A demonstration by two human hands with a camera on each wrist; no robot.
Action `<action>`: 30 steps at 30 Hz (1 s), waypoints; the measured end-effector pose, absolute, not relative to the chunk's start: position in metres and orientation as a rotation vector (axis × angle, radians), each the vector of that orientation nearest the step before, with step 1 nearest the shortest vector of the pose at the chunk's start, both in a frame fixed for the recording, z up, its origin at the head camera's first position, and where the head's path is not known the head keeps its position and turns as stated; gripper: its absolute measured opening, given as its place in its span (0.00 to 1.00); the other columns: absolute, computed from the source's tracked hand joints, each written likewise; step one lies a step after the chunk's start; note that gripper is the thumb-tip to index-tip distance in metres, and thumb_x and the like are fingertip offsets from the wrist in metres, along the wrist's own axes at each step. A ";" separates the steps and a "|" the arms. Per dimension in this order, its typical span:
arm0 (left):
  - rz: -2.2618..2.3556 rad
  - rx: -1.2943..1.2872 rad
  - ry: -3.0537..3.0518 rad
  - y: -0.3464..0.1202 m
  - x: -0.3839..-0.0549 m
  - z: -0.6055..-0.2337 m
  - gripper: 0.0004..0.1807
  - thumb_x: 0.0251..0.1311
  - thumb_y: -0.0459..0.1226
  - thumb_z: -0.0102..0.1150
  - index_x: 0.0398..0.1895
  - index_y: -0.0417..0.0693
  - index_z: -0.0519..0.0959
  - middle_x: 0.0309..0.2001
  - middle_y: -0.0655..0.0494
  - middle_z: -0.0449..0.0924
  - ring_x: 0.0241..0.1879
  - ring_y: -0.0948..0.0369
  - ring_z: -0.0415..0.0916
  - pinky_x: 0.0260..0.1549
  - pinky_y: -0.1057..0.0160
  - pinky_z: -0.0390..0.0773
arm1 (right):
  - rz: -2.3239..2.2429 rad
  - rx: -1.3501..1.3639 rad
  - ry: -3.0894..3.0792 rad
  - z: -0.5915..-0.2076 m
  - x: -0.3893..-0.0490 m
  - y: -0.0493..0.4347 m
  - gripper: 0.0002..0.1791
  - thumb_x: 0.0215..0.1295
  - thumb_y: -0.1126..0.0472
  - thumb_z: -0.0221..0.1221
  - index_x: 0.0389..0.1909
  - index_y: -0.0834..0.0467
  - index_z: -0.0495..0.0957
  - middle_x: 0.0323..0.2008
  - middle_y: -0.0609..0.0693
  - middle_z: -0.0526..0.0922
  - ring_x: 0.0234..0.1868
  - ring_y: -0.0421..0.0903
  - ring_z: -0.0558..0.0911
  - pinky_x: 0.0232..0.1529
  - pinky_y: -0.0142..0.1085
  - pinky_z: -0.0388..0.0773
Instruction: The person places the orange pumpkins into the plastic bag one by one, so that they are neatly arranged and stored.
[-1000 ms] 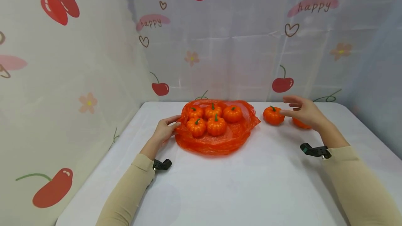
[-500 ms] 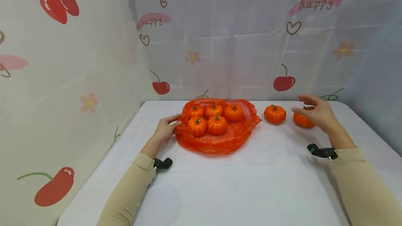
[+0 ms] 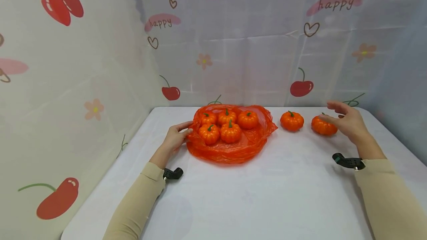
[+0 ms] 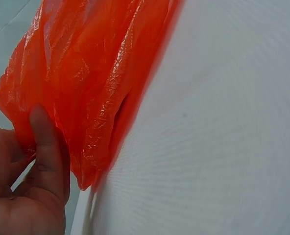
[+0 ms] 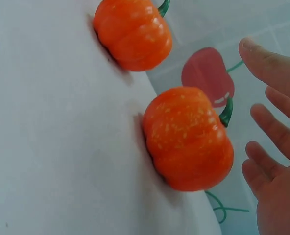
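An orange-red plastic bag [image 3: 230, 155] lies spread wide at the table's back, with several small orange pumpkins [image 3: 230, 132] inside. At its left edge, my left hand [image 3: 174, 138] pinches the film between thumb and fingers; the left wrist view shows the thumb [image 4: 44, 137] over the plastic. To the right of the bag sit two more pumpkins with green stems, an inner pumpkin [image 3: 291, 121] and an outer pumpkin [image 3: 323, 126]. My right hand [image 3: 350, 121] hovers over the outer one's right side, fingers spread. In the right wrist view a gap separates that hand [image 5: 277, 142] from the speckled pumpkin [image 5: 188, 139].
The white table [image 3: 253, 199] carries everything. A curtain [image 3: 247, 66] printed with cherries and hearts hangs right behind the table's back edge, and another stretch of it covers the left side. Each wrist wears a small black camera [image 3: 348, 161].
My right hand has moved to the right, from beside the inner pumpkin to above the outer one, uncovering most of it. My left hand keeps its place on the bag.
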State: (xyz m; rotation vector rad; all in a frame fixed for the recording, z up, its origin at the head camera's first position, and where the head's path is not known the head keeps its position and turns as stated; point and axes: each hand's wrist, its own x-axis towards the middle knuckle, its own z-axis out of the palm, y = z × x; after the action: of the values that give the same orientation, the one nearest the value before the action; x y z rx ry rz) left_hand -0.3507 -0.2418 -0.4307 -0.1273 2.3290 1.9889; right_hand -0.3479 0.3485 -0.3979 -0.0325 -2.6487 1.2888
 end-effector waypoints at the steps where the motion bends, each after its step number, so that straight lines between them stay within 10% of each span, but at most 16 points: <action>1: 1.991 -0.135 2.328 -0.241 -0.350 -0.430 0.22 0.73 0.36 0.59 0.69 0.59 0.78 0.72 0.53 0.70 0.51 0.55 0.77 0.42 0.69 0.85 | 1.293 -0.036 -2.649 -0.400 -0.348 0.350 0.48 0.69 0.40 0.63 0.80 0.59 0.55 0.75 0.70 0.60 0.73 0.73 0.56 0.68 0.72 0.61; 30: 1.993 -0.143 2.317 -0.242 -0.353 -0.433 0.23 0.73 0.36 0.59 0.69 0.59 0.78 0.72 0.52 0.70 0.54 0.55 0.76 0.44 0.69 0.84 | 1.425 -0.061 -2.769 -0.446 -0.356 0.369 0.63 0.63 0.41 0.70 0.83 0.60 0.37 0.78 0.76 0.44 0.74 0.77 0.50 0.72 0.72 0.53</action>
State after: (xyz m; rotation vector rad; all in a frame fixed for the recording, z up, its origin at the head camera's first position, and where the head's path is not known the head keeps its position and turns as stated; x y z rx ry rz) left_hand -0.3531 -0.2421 -0.4334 -0.1430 2.3168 1.9929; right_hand -0.3564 0.3687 -0.4463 -0.0608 -2.7693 1.4249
